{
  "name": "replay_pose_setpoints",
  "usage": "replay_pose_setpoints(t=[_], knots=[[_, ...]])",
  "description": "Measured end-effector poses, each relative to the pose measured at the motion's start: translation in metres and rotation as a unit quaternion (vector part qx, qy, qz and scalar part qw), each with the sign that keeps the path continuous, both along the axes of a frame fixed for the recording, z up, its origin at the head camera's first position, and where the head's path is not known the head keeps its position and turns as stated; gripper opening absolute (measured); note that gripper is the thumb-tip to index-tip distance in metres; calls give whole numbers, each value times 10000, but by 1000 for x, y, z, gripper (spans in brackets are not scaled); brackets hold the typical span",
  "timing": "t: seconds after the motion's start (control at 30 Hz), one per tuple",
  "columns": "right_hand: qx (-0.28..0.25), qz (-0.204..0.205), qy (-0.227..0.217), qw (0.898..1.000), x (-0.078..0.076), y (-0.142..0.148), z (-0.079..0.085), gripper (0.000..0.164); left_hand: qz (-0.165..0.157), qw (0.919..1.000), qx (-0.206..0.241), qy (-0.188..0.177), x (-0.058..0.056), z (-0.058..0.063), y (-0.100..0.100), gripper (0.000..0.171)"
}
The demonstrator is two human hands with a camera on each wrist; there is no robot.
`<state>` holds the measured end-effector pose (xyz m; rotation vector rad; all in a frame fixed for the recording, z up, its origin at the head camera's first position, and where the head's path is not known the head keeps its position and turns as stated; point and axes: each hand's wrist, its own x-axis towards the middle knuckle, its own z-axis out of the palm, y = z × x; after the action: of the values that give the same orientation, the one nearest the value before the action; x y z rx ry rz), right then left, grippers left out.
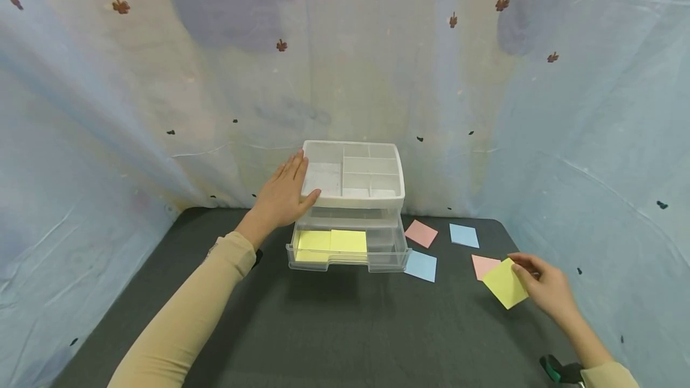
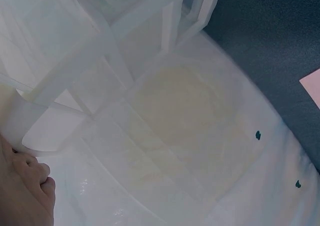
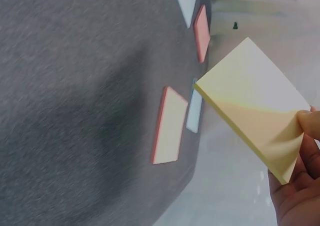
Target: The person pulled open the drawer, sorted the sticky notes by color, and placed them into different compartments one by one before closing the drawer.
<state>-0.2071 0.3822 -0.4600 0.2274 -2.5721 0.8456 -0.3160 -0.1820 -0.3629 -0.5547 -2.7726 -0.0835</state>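
Note:
My right hand (image 1: 547,286) pinches a yellow sticky note pad (image 1: 505,284) by its edge, above the table. In the right wrist view the pad (image 3: 255,103) is tilted, with the thumb on its face. My left hand (image 1: 283,193) rests against the left side of a white desktop organizer (image 1: 350,202), fingers straight in the head view. Below its compartment top a clear drawer (image 1: 388,259) is pulled out. Two yellow sticky note pads (image 1: 348,242) lie side by side in the drawer's left and middle part.
Right of the drawer lie a pink pad (image 1: 421,233), a blue pad (image 1: 421,266) and another blue pad (image 1: 464,235). A second pink pad (image 1: 484,266) is partly behind the held one. The dark table (image 1: 345,340) ends at a patterned curtain (image 1: 350,76).

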Motion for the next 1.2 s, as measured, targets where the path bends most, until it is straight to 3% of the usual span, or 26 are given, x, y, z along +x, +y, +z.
replay_pose_setpoints(t=[0.23, 0.63, 1.2], knots=[[-166, 98, 245, 9995, -1, -14, 14, 22, -10, 10000, 19, -46, 2, 1, 0, 87], [-507, 228, 190, 9983, -6, -44, 42, 25, -21, 10000, -49, 41, 0, 0, 0, 87], [-854, 686, 414, 9931, -29, -84, 71, 23, -9, 10000, -92, 35, -2, -1, -1, 87]])
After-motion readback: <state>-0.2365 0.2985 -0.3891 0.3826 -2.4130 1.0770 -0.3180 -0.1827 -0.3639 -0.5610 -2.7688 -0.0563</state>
